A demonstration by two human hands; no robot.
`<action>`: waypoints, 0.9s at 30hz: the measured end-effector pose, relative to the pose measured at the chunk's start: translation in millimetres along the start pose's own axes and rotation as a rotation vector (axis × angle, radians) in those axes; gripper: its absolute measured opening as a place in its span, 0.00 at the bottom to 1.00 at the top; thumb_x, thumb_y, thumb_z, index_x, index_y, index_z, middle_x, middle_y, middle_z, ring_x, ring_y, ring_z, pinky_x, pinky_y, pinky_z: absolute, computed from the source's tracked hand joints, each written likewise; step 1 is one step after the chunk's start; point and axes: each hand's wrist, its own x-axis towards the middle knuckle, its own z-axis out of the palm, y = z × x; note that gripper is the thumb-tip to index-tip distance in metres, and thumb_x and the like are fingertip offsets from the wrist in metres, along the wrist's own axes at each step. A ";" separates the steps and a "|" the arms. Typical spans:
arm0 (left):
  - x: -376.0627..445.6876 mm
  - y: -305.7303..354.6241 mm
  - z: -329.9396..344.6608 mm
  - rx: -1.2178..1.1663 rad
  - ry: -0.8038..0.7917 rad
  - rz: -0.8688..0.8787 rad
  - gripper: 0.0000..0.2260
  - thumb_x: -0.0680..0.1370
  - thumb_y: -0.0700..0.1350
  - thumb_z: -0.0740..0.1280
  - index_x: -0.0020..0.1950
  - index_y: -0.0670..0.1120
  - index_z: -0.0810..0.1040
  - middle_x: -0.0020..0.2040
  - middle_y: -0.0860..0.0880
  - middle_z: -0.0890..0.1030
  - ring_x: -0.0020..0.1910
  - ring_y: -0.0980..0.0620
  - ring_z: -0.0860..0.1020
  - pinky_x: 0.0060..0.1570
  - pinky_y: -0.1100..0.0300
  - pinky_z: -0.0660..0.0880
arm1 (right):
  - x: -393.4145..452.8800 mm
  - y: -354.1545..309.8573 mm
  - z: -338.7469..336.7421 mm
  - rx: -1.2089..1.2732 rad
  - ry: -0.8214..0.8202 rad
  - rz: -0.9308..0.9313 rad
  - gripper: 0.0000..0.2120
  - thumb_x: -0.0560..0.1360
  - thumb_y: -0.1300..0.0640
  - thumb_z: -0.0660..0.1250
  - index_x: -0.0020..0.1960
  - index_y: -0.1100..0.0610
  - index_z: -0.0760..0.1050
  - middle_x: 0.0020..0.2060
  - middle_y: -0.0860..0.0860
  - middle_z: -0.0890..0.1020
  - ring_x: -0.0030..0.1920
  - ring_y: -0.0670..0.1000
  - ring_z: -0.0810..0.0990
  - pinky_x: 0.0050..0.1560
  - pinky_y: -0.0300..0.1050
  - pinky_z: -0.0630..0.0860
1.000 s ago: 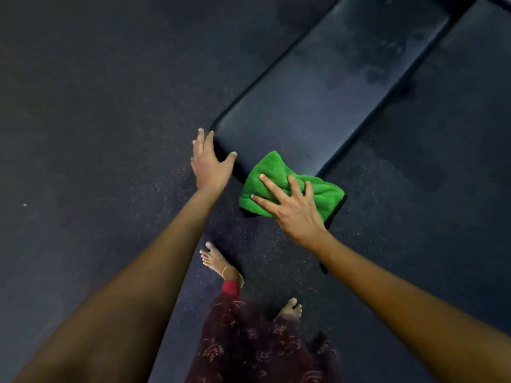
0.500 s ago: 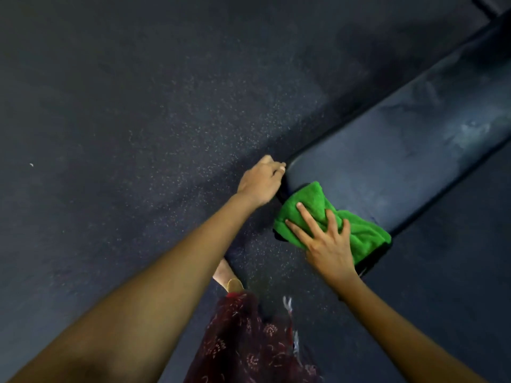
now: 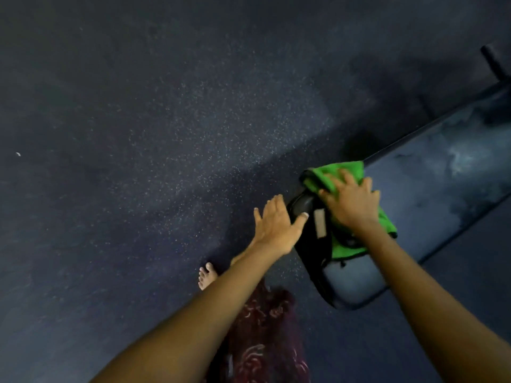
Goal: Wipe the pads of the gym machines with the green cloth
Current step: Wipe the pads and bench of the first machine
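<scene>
Since the earlier frame the left hand (image 3: 276,225) has uncurled and rests flat on the pad (image 3: 431,194) end; the right hand (image 3: 351,201), fingers spread, presses the crumpled green cloth (image 3: 345,170) further up.

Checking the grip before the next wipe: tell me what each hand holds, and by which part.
The right hand presses flat on the middle of the green cloth on the bench pad. The left hand rests open against the pad's end, thumb on it, gripping nothing.

The speckled floor (image 3: 166,161) lies bare to the left of the pad (image 3: 442,183). Both hands (image 3: 279,225) crowd the pad's near end with the cloth (image 3: 343,172); beyond them its top runs unobstructed. A dark bar (image 3: 495,62) stands far right.
</scene>
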 end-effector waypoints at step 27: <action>80.8 139.0 32.8 0.470 -0.168 0.008 0.49 0.75 0.67 0.58 0.74 0.35 0.36 0.77 0.37 0.43 0.76 0.38 0.44 0.71 0.38 0.41 | 83.4 102.0 -8.4 0.038 -0.120 -0.032 0.27 0.77 0.34 0.50 0.72 0.44 0.66 0.74 0.50 0.63 0.73 0.66 0.56 0.64 0.68 0.61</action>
